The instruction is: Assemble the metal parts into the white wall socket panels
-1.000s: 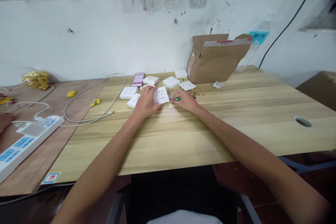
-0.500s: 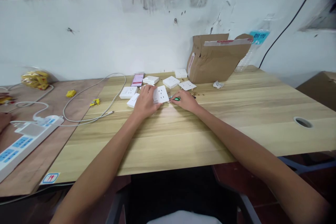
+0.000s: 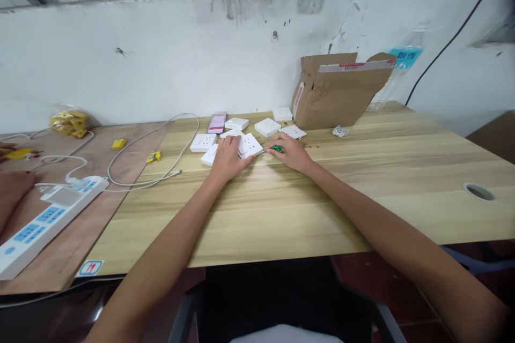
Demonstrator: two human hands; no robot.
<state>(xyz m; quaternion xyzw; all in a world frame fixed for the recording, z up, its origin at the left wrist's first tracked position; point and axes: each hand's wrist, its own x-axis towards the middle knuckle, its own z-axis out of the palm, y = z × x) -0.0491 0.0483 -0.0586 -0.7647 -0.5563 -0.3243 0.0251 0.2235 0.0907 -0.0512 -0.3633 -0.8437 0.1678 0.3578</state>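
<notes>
My left hand (image 3: 230, 158) is closed on a white socket plate (image 3: 250, 146), which tilts above the wooden table. From the right, my right hand (image 3: 290, 152) grips a small green-handled screwdriver (image 3: 277, 148), its metal tip at the plate's right edge. Several white socket pieces lie around them, among them a socket (image 3: 203, 142) to the left, another (image 3: 267, 127) behind, and a thin plate (image 3: 293, 131) behind my right hand. Tiny brass-coloured bits are scattered near that thin plate. The underside of the held plate is hidden.
A cardboard box (image 3: 336, 96) stands at the back right. Purple cards (image 3: 218, 122) lie behind the sockets. To the left are a white cable (image 3: 145, 136), yellow pieces (image 3: 119, 143) and a power strip (image 3: 56, 220). Another person's hand (image 3: 14, 187) is at the far left.
The held plate now lies lower and flatter between my hands. The whole view has shifted slightly, and the other person's arm reaches further in at the left.
</notes>
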